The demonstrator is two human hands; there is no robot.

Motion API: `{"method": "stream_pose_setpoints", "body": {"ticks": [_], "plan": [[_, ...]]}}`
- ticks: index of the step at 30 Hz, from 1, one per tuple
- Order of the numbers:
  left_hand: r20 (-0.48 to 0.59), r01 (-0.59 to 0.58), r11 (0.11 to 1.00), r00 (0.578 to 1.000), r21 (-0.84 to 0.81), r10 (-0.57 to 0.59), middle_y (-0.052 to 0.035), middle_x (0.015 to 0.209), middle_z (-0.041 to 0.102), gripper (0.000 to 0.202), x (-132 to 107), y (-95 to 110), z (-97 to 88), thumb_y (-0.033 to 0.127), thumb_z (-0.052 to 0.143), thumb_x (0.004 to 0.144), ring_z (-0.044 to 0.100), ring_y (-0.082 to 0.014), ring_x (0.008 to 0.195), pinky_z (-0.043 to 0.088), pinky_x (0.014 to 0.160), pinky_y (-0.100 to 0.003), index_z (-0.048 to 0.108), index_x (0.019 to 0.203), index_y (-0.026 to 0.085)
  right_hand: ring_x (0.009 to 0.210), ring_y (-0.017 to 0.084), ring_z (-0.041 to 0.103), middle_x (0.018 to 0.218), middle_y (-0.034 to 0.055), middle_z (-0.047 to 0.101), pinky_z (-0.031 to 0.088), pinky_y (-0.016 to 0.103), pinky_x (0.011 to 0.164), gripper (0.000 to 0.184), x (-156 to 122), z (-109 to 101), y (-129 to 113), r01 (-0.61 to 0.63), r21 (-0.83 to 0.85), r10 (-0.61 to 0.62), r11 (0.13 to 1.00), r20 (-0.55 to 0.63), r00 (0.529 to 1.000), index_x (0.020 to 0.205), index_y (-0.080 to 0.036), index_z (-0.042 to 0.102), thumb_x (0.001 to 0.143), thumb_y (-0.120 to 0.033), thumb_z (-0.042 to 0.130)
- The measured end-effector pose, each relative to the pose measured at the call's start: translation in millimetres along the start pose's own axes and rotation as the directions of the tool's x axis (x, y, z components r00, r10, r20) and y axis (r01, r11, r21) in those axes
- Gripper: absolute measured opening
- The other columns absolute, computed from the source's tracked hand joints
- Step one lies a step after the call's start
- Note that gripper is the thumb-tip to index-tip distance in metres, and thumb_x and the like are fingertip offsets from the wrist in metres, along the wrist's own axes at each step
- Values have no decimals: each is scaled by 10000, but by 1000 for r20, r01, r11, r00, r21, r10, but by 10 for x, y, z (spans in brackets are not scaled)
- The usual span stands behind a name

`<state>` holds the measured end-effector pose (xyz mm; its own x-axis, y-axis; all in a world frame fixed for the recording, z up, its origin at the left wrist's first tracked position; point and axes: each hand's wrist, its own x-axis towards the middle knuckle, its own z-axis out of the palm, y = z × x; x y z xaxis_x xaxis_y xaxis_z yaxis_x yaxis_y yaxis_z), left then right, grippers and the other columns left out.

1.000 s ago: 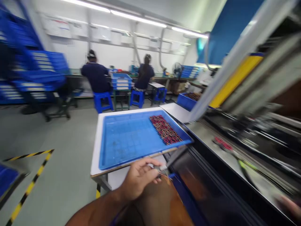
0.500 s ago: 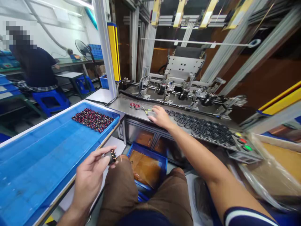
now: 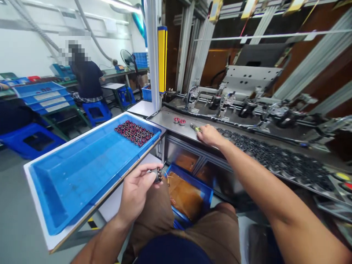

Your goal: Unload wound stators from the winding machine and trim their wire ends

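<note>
My left hand [image 3: 136,189] is closed on a small dark round part with copper windings [image 3: 158,175], held above my lap beside the blue tray [image 3: 82,172]. A cluster of dark red round parts [image 3: 134,132] lies in the tray's far corner. My right hand [image 3: 209,135] reaches out to the steel machine ledge [image 3: 167,120], fingers curled over a green-handled tool [image 3: 195,127] lying there. Two red-topped parts [image 3: 179,120] sit just left of that hand. Several black ring parts [image 3: 275,156] are spread along the ledge to its right.
An assembly machine [image 3: 247,91] with fixtures fills the space behind the ledge. A yellow light-curtain post [image 3: 162,58] stands at its left. A blue bin with brown liner [image 3: 187,194] sits under the ledge. A seated person [image 3: 86,79] works at a far bench; stacked blue trays [image 3: 45,97] stand left.
The view swung from the room to the machine, then a little left. My right hand reached onto the ledge and stays by the tool. My left hand keeps the small part.
</note>
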<state>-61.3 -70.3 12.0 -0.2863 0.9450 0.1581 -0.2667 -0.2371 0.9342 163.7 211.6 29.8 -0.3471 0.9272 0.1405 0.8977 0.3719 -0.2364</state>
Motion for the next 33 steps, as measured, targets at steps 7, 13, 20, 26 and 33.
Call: {"method": "stream_pose_setpoints", "body": {"ticks": [7, 13, 20, 26, 33], "plan": [[-5, 36, 999, 999, -24, -36, -105, 1132, 725, 190, -143, 9, -12, 258, 661, 877, 682, -136, 699, 562, 616, -253, 690, 1043, 171, 886, 179, 681, 1066, 100, 679, 550, 290, 775, 425, -1151, -210, -115, 111, 538, -102, 835, -46, 994, 1321, -170, 477, 1037, -402, 261], [138, 124, 992, 983, -8, -122, -102, 1060, 742, 317, -170, -82, 62, 236, 721, 830, 697, -153, 776, 586, 691, -240, 697, 1139, 172, 740, 158, 646, 882, 23, 648, 565, 296, 705, 478, -2700, 474, -672, 148, 877, -199, 457, -62, 978, 1337, -255, 484, 882, -236, 630], [169, 105, 994, 980, 28, -108, -95, 1187, 719, 339, -276, -126, 223, 145, 739, 801, 707, -150, 835, 602, 737, -235, 711, 1132, 211, 1121, 254, 624, 1215, 116, 643, 499, 420, 1000, 704, -2944, 568, -793, 332, 779, -320, 531, -178, 931, 1447, -251, 416, 788, -110, 619], [159, 81, 995, 983, 66, -90, -108, 1174, 716, 327, -327, -83, 247, 141, 730, 806, 705, -162, 882, 598, 766, -246, 702, 1127, 196, 1016, 240, 631, 1133, 112, 635, 527, 426, 945, 689, -2836, 523, -839, 359, 805, -329, 472, -217, 919, 1448, -243, 427, 796, -111, 610], [148, 102, 993, 983, 60, -110, -104, 1130, 720, 310, -309, -79, 238, 150, 747, 787, 711, -182, 905, 602, 763, -254, 715, 1092, 194, 788, 198, 621, 923, 79, 626, 562, 330, 686, 641, -2794, 558, -866, 395, 801, -328, 449, -263, 907, 1410, -236, 474, 799, -81, 586]]}}
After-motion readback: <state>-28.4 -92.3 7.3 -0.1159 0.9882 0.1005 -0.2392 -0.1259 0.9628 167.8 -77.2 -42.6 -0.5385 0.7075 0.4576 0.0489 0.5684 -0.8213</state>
